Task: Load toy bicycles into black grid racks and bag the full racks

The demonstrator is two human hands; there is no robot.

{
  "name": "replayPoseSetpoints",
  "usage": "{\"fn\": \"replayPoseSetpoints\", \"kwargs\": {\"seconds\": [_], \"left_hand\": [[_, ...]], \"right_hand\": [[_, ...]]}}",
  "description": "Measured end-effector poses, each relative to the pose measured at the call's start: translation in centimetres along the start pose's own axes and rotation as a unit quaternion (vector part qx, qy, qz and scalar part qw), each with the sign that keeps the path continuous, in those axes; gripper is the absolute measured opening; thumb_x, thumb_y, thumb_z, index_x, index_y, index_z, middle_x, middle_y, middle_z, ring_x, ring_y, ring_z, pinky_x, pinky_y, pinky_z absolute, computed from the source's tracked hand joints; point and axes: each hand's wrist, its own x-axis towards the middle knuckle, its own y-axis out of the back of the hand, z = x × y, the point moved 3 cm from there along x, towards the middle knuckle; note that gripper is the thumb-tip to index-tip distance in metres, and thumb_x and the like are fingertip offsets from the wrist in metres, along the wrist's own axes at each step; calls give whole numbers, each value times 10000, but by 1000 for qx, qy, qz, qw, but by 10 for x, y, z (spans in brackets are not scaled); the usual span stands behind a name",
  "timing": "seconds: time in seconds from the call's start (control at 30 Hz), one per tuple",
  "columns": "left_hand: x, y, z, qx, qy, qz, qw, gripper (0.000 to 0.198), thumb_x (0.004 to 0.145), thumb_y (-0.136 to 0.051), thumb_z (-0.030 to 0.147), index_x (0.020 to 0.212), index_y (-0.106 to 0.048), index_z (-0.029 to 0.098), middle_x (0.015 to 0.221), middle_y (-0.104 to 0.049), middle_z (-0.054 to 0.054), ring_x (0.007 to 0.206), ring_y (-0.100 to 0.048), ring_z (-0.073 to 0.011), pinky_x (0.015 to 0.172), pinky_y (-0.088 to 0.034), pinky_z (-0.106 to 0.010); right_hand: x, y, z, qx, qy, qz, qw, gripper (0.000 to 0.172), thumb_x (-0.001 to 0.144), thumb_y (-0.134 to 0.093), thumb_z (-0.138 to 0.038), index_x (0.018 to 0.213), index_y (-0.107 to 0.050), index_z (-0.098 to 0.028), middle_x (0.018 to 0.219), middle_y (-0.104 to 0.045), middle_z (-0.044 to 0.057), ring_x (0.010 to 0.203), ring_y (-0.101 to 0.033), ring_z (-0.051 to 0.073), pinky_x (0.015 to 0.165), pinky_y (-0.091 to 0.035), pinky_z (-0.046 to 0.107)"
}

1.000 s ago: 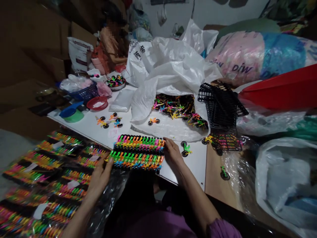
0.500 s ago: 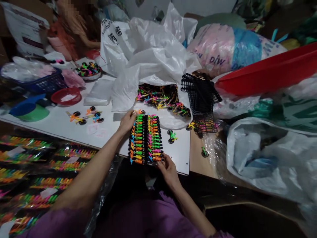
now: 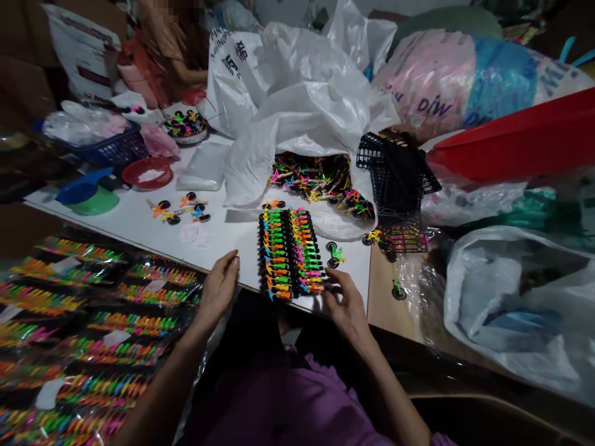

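Note:
A black rack of small plastic toy bicycles (image 3: 277, 254), filled in two bright rows, lies at the white table's front edge. My left hand (image 3: 219, 286) is off to its left, apart from it, fingers stretched and nothing in them. Beside the rack's lower right corner is my right hand (image 3: 346, 303), its fingers apart and loosely bent; whether the fingertips touch the rack I cannot tell. A loose green toy bicycle (image 3: 335, 254) lies just right of the rack. Behind it, many more toy bicycles (image 3: 320, 186) spill from the mouth of a white sack (image 3: 297, 114).
Black empty racks (image 3: 395, 170) are piled right of the sack. At left stand a red basket (image 3: 147, 173), a blue scoop (image 3: 83, 186) and a clear bag stack (image 3: 202, 166). Packed toy sets (image 3: 125, 322) cover the lower left. Another person's arm (image 3: 188, 73) shows at the back.
My left hand has let go of the rack's upper left side and drawn back toward me. My right hand has loosened at the lower right corner. The view has shifted left.

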Motion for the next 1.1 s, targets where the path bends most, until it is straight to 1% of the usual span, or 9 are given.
{"fn": "replayPoseSetpoints", "kwargs": {"seconds": [0.07, 0.17, 0.3, 0.43, 0.6, 0.73, 0.9, 1.0, 1.1], "left_hand": [[-4, -8, 11, -26, -6, -31, 999, 501, 864, -383, 478, 1252, -466, 172, 1216, -555, -127, 1071, -546, -210, 939, -416, -392], [-8, -20, 28, -42, -33, -51, 997, 504, 873, -370, 468, 1274, -441, 171, 1279, -499, -122, 1118, -512, -208, 971, -393, -389], [-13, -29, 35, -51, -47, -50, 996, 484, 874, -378, 460, 1265, -451, 183, 1288, -484, -104, 1174, -461, -211, 1012, -352, -395], [-17, -35, 33, -81, -26, -55, 995, 481, 876, -371, 459, 1267, -447, 190, 1276, -493, -95, 1181, -454, -208, 1009, -358, -390], [-21, -37, 17, -125, 0, -58, 990, 497, 857, -410, 472, 1263, -460, 190, 1248, -521, -105, 1113, -514, -216, 971, -390, -400], [-28, -37, 7, -189, 73, -58, 978, 525, 833, -439, 501, 1237, -492, 171, 1212, -563, -119, 1109, -523, -235, 955, -400, -404], [-28, -42, 14, -248, 74, -88, 962, 594, 794, -468, 559, 1262, -484, 194, 1262, -538, -91, 1119, -511, -229, 925, -419, -337], [-26, -41, 13, -252, 92, -107, 957, 643, 791, -452, 584, 1301, -438, 193, 1236, -552, -95, 1047, -543, -227, 847, -454, -339], [-22, -36, 6, -254, 92, -134, 954, 643, 793, -426, 603, 1289, -449, 194, 1202, -573, -89, 974, -569, -213, 766, -475, -316]], "right_hand": [[2, 9, -14, -103, 52, -39, 993, 540, 691, -423, -46, 1195, -479, -233, 1140, -526, 75, 1061, -498, 216, 916, -429, 405], [1, 20, -25, -198, 57, -76, 976, 566, 679, -410, -16, 1203, -472, -220, 1150, -519, 91, 1072, -487, 235, 913, -427, 416], [6, 25, -47, -205, 80, -18, 975, 407, 810, -435, -118, 1206, -456, -210, 1113, -540, 95, 1023, -515, 216, 888, -435, 368], [26, -5, -75, -284, 85, -2, 955, 381, 862, -480, -297, 1225, -450, -184, 1009, -589, 101, 942, -544, 224, 816, -447, 342], [46, -39, -82, -414, 14, -40, 909, 357, 846, -459, -211, 1199, -480, -161, 953, -619, 102, 900, -570, 231, 731, -457, 323], [43, -37, -74, -370, 14, -42, 928, 298, 869, -372, -197, 1130, -517, -185, 959, -633, 92, 865, -607, 208, 654, -465, 285], [47, -12, -36, -219, 67, 36, 973, 379, 840, -428, -449, 1128, -518, -219, 1033, -609, 82, 896, -610, 210, 712, -498, 305], [49, 4, -11, -148, 15, 49, 988, 462, 767, -484, -526, 1087, -563, -202, 1016, -624, 103, 906, -615, 250, 711, -509, 335], [40, -1, 0, -35, -65, -26, 997, 458, 716, -534, -529, 1050, -604, -223, 921, -670, 86, 838, -644, 250, 668, -521, 309]]}}
